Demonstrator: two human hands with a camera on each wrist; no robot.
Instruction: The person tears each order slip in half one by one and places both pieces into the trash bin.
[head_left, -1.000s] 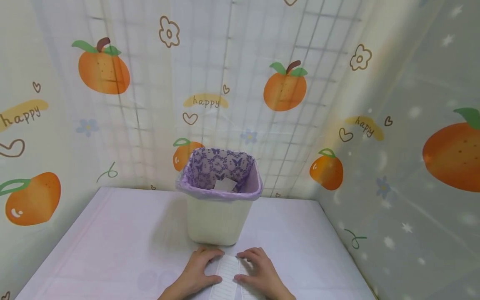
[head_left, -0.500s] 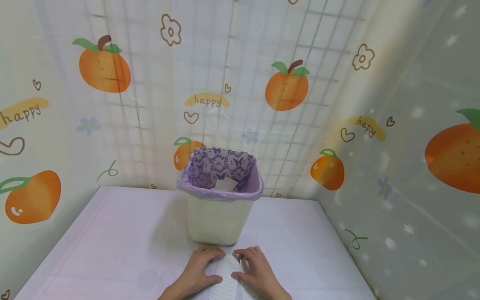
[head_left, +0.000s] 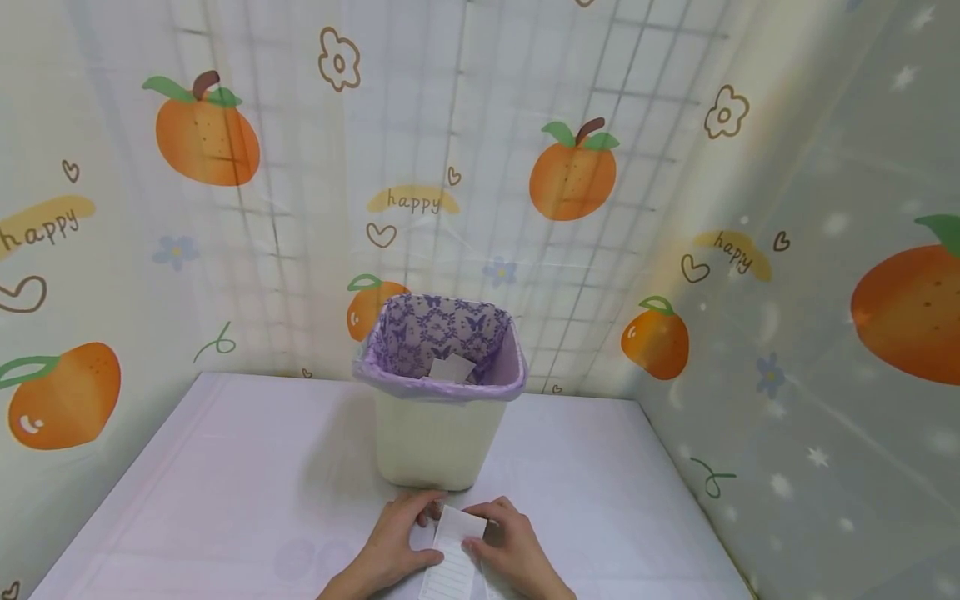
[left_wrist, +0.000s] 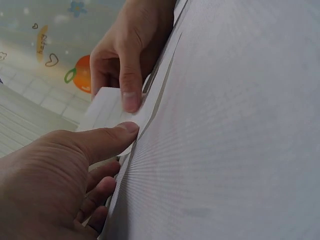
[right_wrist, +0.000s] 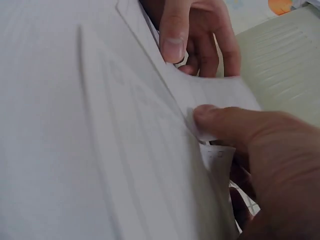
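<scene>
A narrow strip of lined paper [head_left: 450, 567] runs between the two hands, its far end tilted up. My left hand [head_left: 393, 542] holds the strip by its left edge, the thumb [left_wrist: 127, 129] on top and the other fingers curled beyond the edge. Opposite it, my right hand [head_left: 517, 546] pinches the strip near the far end, its thumb [right_wrist: 210, 117] lying on the paper. Under the right hand lies a second lined paper strip [right_wrist: 135, 165], partly hidden in the head view.
A cream bin [head_left: 438, 437] with a purple patterned liner [head_left: 442, 321] stands just beyond the hands. White paper pieces [head_left: 452, 368] show inside it. Beneath is a pale tabletop [head_left: 225, 483], and a curtain printed with oranges [head_left: 285, 250] surrounds it.
The strip's far end has lifted and turned to the right with my right hand. My left fingertips have drawn slightly off its far left corner, while the left thumb stays. The bin has not moved.
</scene>
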